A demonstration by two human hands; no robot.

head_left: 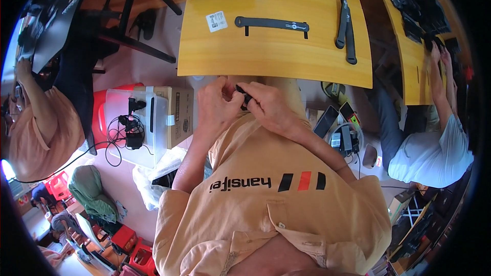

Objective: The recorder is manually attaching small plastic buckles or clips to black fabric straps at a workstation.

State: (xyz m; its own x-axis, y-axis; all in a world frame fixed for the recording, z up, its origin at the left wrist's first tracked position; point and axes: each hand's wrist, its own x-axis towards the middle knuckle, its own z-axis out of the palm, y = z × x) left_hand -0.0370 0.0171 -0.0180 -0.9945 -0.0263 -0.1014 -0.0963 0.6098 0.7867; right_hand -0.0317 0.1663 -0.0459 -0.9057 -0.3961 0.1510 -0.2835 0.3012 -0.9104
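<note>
my right hand (270, 103) is closed on a small black piece (245, 98) in the centre of the frame, over my lap and just below the near edge of the yellow wood-grained tabletop (276, 60). my left hand (217, 103) comes right up beside it, fingertips bunched. my fingers hide most of the piece, so i cannot tell whether the left ones grip it too, or what shape it has.

i take this for fine fingertip work: best that one hand holds the piece steady while the other does the adjusting, with light pressure so that it does not twist. raising it over the wood would probably give me a better view, and a slip would land there, not on the floor.

at upper centre a long, flat, dark grey strap with rounded ends (273, 23) lies crosswise, two short black marks (247, 31) at its lower edge. those look like a guide, so i should avoid nudging it. the square white printed label (217, 21) to its left and the pair of dark grey straps (350, 36) at upper right deserve the same care.
</note>
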